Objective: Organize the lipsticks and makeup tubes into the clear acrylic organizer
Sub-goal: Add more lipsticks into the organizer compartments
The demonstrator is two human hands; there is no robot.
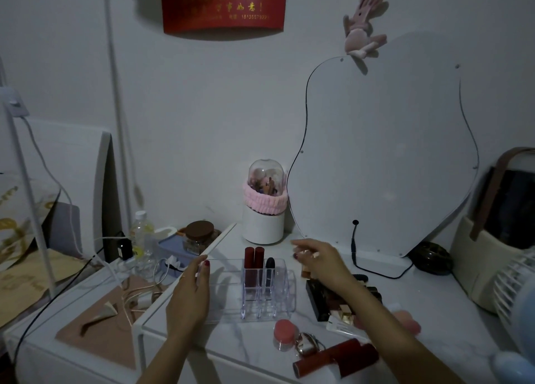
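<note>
at frame centre, the clear acrylic organizer [262,289] holds three upright lipsticks [254,263]; left hand [189,295] grips its edge, right hand [321,263] pinches something unclear.

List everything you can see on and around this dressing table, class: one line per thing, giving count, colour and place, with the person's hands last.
Acrylic organizer: one, clear, centre of the table.
Lipsticks in organizer: three, two dark red and one black-capped, back slots.
Loose red tubes: about two, near front edge, right.
Cosmetics pile: several, dark and gold, right of the organizer, count unclear.
Small jar: one, pink lid, in front of the organizer.
Brush holder: one, white with clear dome and pink band, back centre.
Mirror: one, wavy outline, against the wall.
Plush rabbit: one, pink, above the mirror.
Left hand: holds the organizer's left edge.
Right hand: above the pile; its grip is unclear.
</note>
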